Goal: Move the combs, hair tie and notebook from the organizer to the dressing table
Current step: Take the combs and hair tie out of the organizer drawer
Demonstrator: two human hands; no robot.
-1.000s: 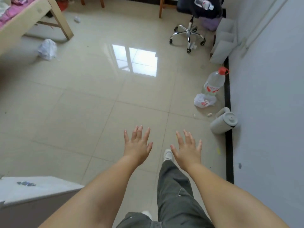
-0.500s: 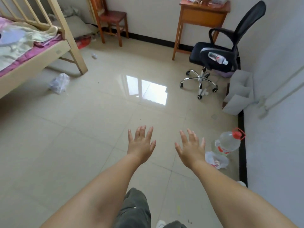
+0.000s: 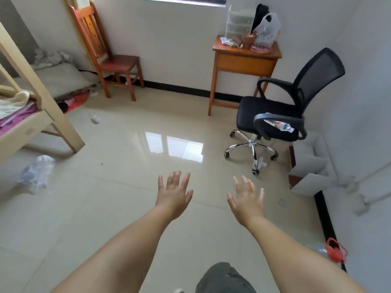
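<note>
My left hand (image 3: 173,193) and my right hand (image 3: 246,199) are stretched out over the tiled floor, fingers spread, holding nothing. Far ahead against the back wall stands a small wooden table (image 3: 245,58). On it sits a clear plastic drawer organizer (image 3: 238,24) with a plastic bag (image 3: 267,26) and small clutter beside it. Combs, hair tie and notebook cannot be made out at this distance.
A black office chair (image 3: 275,115) stands right of the table with a bottle on its seat. A wooden chair (image 3: 110,58) is at the back left, a bed frame (image 3: 42,115) at left. A white shelf unit (image 3: 309,166) lies by the right wall. A plastic bag (image 3: 36,172) lies on the floor.
The view has lifted from the floor toward the back wall, bringing the wooden table and organizer into sight. Both hands stay open and outstretched.
</note>
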